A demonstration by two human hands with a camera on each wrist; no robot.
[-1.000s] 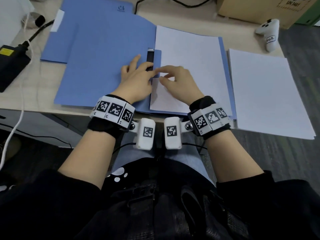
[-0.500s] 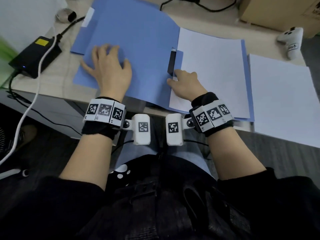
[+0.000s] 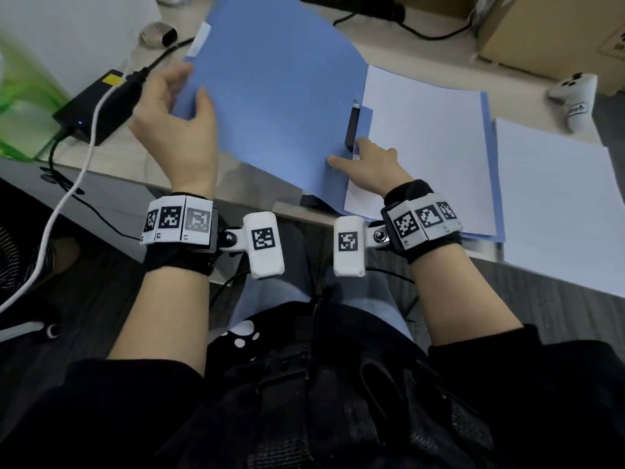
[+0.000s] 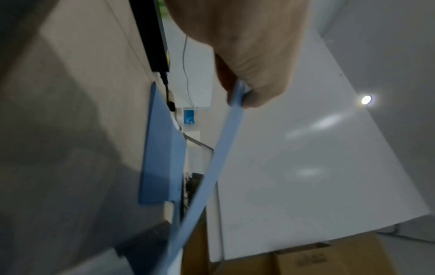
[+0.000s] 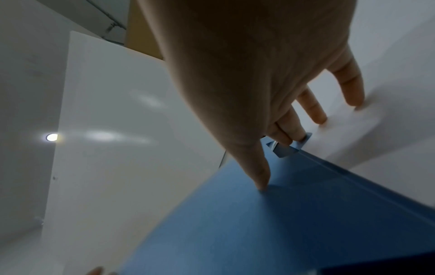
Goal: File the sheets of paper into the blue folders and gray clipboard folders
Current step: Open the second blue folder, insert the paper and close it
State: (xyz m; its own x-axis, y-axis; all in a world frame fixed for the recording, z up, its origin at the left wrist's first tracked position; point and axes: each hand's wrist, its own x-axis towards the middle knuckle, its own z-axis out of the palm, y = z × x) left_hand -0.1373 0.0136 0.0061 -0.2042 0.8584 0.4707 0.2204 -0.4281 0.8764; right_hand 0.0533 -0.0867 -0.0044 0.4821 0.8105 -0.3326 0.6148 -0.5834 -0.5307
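A: Where does the head view sit?

B: Above the seated person, facing forward and down over both forearms to the counter (image 3: 382,50), taking in the whole open blue folder (image 3: 277,106) and the loose paper stack (image 3: 554,204).

A: And the wrist views?

B: Very close. The left wrist view looks along the left hand (image 4: 247,46) at the raised cover's edge (image 4: 212,167), tilted, with ceiling behind. The right wrist view looks past the right hand (image 5: 247,78) onto the cover and filed sheets (image 5: 376,115).

A: Shared ground?

B: All three show the blue folder; both wrist views catch a ceiling lamp (image 5: 51,137).
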